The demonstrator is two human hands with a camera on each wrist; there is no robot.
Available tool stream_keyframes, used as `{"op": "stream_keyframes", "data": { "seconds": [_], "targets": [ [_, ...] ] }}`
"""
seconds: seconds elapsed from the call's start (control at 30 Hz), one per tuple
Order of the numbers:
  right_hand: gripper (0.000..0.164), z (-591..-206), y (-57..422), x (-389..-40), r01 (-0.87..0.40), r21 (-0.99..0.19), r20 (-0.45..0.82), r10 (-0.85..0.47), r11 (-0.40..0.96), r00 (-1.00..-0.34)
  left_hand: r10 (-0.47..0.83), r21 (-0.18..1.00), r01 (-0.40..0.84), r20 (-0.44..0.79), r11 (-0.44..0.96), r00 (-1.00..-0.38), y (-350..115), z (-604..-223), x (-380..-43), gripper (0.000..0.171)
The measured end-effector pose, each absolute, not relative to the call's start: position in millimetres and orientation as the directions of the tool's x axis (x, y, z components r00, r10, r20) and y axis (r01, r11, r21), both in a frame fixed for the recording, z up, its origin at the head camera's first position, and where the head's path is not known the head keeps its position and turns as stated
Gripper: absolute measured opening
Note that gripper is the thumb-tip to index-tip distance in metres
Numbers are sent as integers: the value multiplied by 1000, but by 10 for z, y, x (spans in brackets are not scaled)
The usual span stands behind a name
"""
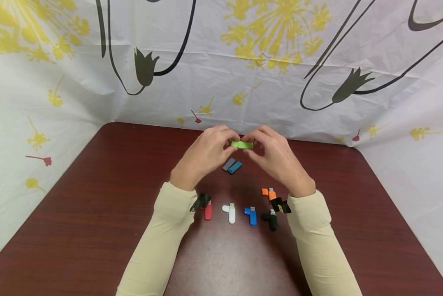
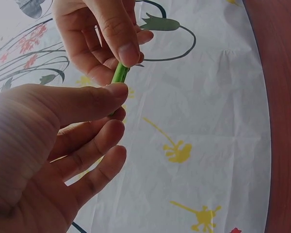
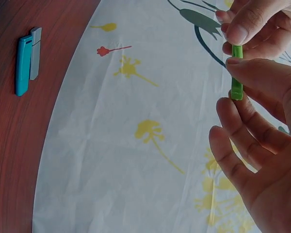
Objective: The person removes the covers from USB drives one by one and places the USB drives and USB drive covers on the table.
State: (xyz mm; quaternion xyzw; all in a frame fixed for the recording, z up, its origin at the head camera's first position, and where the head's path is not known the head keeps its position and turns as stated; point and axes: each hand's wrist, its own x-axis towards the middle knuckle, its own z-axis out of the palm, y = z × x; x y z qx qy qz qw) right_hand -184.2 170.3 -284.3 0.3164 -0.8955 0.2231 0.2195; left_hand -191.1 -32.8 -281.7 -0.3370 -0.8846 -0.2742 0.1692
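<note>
Between both hands, above the back of the table, is a green USB flash drive (image 1: 245,144). My left hand (image 1: 208,152) pinches its left end between thumb and fingertips. The right hand (image 1: 274,154) pinches the other end the same way. In the left wrist view, the green drive (image 2: 119,74) shows only partly between the thumbs. The right wrist view shows more of the green drive (image 3: 236,90), with a thumb across it. No metal plug shows on it. Beneath the hands, a grey drive (image 1: 228,164) and a teal drive (image 1: 235,167) lie side by side.
Nearer the front lie capless flash drives with caps beside them: red (image 1: 208,211), white (image 1: 232,214), blue (image 1: 253,218), black (image 1: 273,221) and orange (image 1: 272,196). The dark red-brown table (image 1: 95,197) meets a patterned white cloth (image 1: 206,82) at its back and sides.
</note>
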Motion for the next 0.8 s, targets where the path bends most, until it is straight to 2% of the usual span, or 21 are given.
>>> {"op": "stream_keyframes", "data": {
  "seconds": [0.8],
  "targets": [
    [23,-2842,1741,-1861,-685,-251,544,-486,684,-684,518,377,706,489,600,-702,-332,-2803,-1913,24]
  ]
}}
